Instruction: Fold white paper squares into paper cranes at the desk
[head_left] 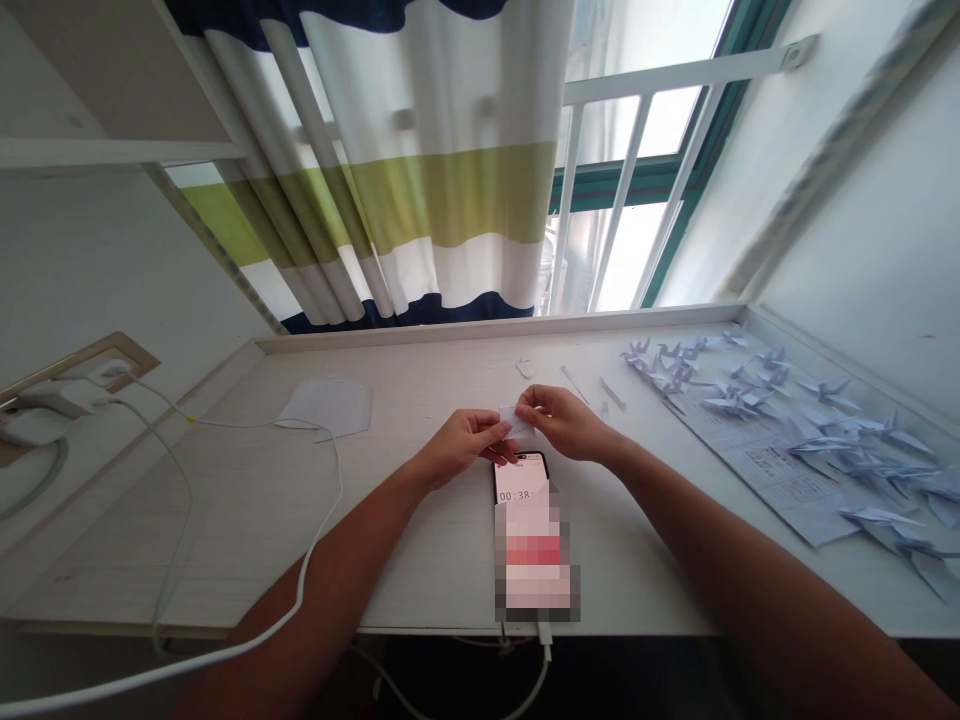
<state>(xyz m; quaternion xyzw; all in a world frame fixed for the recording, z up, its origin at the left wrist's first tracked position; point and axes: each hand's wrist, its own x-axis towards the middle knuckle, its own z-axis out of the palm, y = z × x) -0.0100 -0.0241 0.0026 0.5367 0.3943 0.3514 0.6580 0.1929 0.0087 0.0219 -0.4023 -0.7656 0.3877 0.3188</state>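
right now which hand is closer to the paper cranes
Right. The right hand is to the left of the folded paper cranes, not touching them; the left hand is farther left, past the right hand. Both pinch a small piece of white paper.

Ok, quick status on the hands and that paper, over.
Left hand and right hand pinching small white paper. Phone just below the hands. Folded paper cranes to the right.

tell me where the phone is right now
In the head view, the smartphone lies at the middle of the white desk, just below the left hand and right hand holding a small paper, with paper cranes off to its right.
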